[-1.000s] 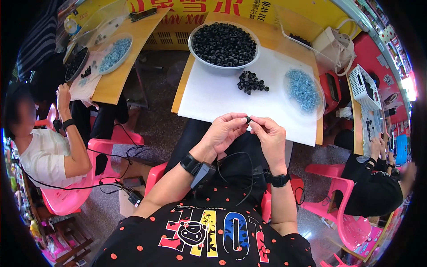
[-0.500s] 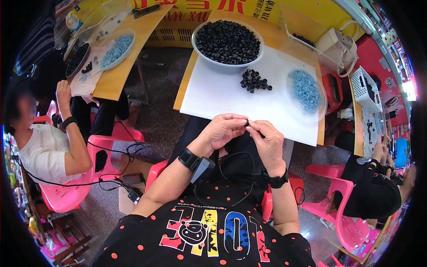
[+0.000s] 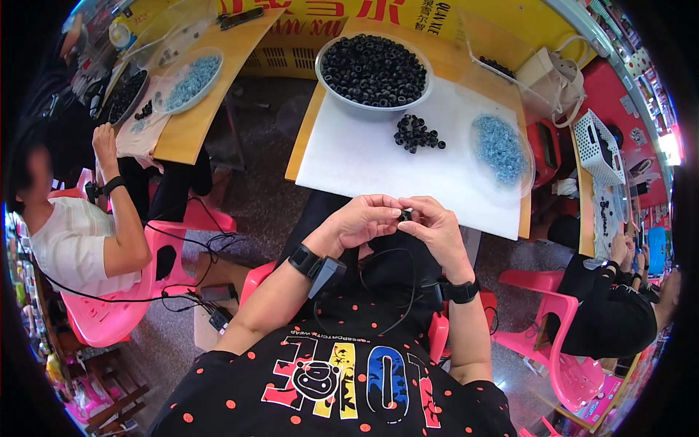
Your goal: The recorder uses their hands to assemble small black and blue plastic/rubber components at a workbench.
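In front of my lap, my left hand (image 3: pixel 358 221) and my right hand (image 3: pixel 438 231) meet fingertip to fingertip. Between them is one small black ring-like part (image 3: pixel 405 215), pinched from both sides and mostly covered by fingers. Beyond the hands a white sheet (image 3: pixel 357 166) covers the table. A loose pile of matching black parts (image 3: pixel 418 134) lies on it. Farther back stands a white bowl (image 3: pixel 373 112) heaped with more black parts (image 3: pixel 375 69). At the right, small pale-blue translucent pieces (image 3: pixel 499 148) sit heaped in a shallow clear dish.
A clear bin (image 3: pixel 502 80) and a cream handbag (image 3: pixel 555 80) are at the back right. On the left, a person (image 3: pixel 87 240) sits at another table (image 3: pixel 191 120) with similar parts. Another person works at the right. Pink chairs (image 3: pixel 542 291) and black cables (image 3: pixel 211 251) surround me.
My right hand has turned and its fingers now come over the black part from the right. Both hands have shifted slightly. The pile and bowl look unchanged.
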The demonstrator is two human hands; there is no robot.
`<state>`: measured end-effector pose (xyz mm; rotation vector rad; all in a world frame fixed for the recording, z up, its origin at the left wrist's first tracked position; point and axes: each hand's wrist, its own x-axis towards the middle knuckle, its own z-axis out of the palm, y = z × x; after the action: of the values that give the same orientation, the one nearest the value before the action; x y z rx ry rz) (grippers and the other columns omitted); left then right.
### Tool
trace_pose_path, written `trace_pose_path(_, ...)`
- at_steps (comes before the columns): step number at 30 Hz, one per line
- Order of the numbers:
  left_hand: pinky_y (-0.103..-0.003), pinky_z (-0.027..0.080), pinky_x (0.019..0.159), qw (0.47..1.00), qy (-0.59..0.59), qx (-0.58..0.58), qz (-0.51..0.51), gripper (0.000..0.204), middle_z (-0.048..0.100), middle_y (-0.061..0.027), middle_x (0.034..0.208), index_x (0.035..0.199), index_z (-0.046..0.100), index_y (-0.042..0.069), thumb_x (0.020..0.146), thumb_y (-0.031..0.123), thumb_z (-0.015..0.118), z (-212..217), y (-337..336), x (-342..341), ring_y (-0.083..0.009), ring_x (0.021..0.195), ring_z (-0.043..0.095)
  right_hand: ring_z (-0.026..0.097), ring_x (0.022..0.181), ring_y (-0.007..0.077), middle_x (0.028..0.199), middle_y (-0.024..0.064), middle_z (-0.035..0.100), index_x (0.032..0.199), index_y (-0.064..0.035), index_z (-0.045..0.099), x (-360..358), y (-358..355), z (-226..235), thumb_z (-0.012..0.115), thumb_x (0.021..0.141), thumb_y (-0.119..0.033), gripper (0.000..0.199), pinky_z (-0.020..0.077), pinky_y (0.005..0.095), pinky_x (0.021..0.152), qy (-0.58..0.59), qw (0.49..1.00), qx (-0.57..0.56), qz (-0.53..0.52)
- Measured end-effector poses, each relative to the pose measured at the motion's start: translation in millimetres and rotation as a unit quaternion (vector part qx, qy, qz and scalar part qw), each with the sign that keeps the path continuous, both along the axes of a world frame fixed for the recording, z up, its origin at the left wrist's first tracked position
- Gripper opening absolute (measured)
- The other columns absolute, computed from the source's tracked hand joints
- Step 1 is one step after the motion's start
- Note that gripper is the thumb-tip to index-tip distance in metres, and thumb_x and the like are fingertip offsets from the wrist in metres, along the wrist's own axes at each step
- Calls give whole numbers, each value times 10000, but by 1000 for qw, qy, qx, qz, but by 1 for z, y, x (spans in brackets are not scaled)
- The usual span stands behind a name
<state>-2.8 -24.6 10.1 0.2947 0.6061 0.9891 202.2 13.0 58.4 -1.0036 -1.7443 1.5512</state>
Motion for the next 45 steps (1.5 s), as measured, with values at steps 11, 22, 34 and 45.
trace_pose_path(11,-282,596,773,996,-51,70,-24,318,681,-69,988,1130,497,69,906,40,722,0,-4,1,-164,874,705,599,832,64,982,27,711,1177,-47,734,2,-3,5,783,839,-59,342,498,226,764,45,996,-36,67)
trace_pose_path(22,-268,579,851,995,-74,72,-4,261,672,-46,1033,1095,524,80,922,69,719,-7,-17,3,-132,925,677,605,796,49,872,10,713,1145,-25,741,-8,-16,-3,760,865,-67,284,489,205,727,30,999,-13,26)
trace_pose_path(34,-227,577,817,994,-84,37,51,295,625,-7,1000,1110,570,77,906,172,761,-25,-20,8,-85,880,653,624,831,55,936,28,739,1162,-4,728,-20,-14,-15,751,880,-94,296,505,209,755,56,997,-55,-4)
trace_pose_path(45,-292,605,837,992,-92,83,-31,238,675,-64,980,1060,536,71,911,43,720,-8,-18,-6,-163,887,705,662,921,120,1002,88,738,1175,-46,727,-10,-12,28,774,847,-113,338,519,259,835,-56,993,60,85)
